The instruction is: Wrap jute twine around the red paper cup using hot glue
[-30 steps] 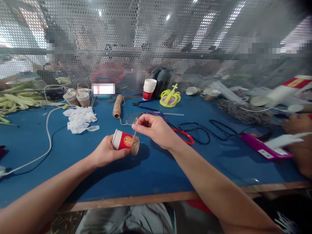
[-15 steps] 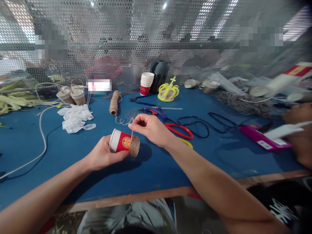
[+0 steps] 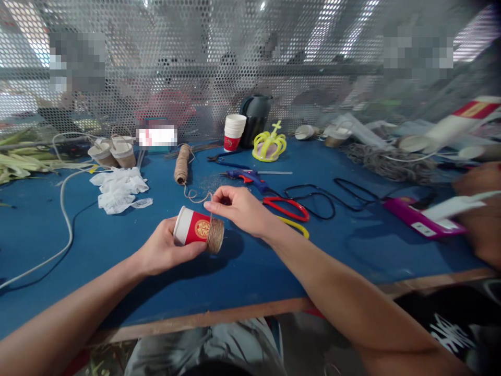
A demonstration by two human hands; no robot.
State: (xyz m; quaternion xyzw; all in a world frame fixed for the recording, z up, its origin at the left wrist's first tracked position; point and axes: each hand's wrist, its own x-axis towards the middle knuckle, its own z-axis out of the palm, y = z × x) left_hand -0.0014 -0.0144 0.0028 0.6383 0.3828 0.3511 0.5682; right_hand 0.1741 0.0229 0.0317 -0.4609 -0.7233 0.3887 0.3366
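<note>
My left hand [image 3: 166, 245] is closed around a red and white paper cup [image 3: 192, 227], tilted on its side with the mouth to the left. Brown twine [image 3: 215, 236] is wound in rows about the cup's base end. Above it, my right hand [image 3: 233, 206] pinches the free strand between thumb and fingers. That strand loops back to a twine spool [image 3: 182, 164] lying on the blue table. Beyond my right hand lie a blue glue gun [image 3: 248, 176] and red-handled scissors [image 3: 287, 208].
Stacked paper cups [image 3: 234, 133], a dark jug [image 3: 255, 120] and a yellow crown-shaped piece [image 3: 270, 145] stand at the back. White gloves [image 3: 119, 188] lie left. A purple power strip [image 3: 422, 219] and black cable [image 3: 313, 203] are right, near another person's arm [image 3: 479, 209].
Little differs. My right hand has lowered very slightly with the strand, and the whole view has shifted a touch. The left hand keeps its hold on the cup.
</note>
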